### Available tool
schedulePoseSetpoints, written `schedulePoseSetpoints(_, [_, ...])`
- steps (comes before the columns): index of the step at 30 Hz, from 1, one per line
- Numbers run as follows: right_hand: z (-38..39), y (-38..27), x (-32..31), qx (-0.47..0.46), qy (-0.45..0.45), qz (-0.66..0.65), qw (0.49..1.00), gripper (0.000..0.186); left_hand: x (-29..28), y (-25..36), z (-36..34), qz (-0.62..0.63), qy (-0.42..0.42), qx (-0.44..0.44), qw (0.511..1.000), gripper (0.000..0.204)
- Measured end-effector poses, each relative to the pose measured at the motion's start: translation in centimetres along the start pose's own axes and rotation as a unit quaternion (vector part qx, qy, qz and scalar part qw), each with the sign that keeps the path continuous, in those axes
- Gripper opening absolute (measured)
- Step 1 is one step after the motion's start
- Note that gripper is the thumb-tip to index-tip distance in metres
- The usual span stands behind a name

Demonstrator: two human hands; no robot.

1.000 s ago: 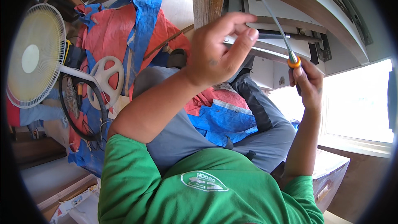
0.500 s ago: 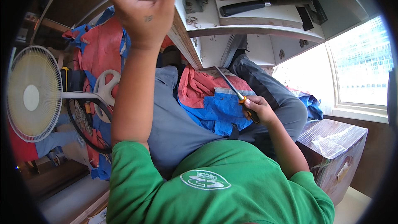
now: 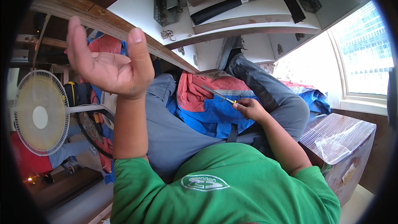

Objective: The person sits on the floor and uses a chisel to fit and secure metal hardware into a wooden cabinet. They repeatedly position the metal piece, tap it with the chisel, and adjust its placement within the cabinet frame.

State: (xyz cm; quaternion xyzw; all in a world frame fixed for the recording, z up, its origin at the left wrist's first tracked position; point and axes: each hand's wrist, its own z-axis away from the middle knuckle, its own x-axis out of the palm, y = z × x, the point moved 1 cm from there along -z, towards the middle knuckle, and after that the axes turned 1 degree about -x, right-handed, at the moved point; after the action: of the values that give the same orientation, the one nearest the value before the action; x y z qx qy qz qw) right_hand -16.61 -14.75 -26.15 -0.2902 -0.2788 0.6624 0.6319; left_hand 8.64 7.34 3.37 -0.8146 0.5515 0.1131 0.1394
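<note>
My left hand (image 3: 110, 64) is raised with its palm turned up, thumb and fingers apart and nothing in it. It is beside the raw wooden edge (image 3: 124, 29) of a white cabinet; I cannot tell whether they touch. Lower and to the right, my right hand (image 3: 251, 110) is closed around a screwdriver (image 3: 219, 95) with a long metal shaft. A bit of its yellow handle shows at the fingers; the rest of the handle is hidden. The shaft points up and left over a blue and red tarp (image 3: 199, 108) between my legs.
Inside the cabinet lies a black-handled tool (image 3: 219, 9), near metal drawer runners (image 3: 170, 4) and some loose screws (image 3: 168, 35). A white fan (image 3: 40, 116) stands left, with a person in red (image 3: 31, 151) behind it. A plastic-wrapped box (image 3: 338, 139) sits right, below a window (image 3: 362, 58).
My left hand has come off the wooden edge and turned palm up. The screwdriver has swung to a flatter angle in my right hand. The view has shifted, bringing more of the cabinet edge in.
</note>
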Motion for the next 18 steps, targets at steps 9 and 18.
schedulePoseSetpoints(9, [0.3, -0.5, -0.3, -0.025, 0.024, 0.149, 0.988, 0.057, 0.9, -0.8, -0.7, 0.018, 0.095, -0.111, 0.989, 0.076])
schedulePoseSetpoints(18, [0.3, -0.6, -0.2, -0.028, 0.025, 0.151, 0.988, 0.055, 3.0, -2.0, 0.4, 0.152, 0.041, -0.142, 0.977, 0.093])
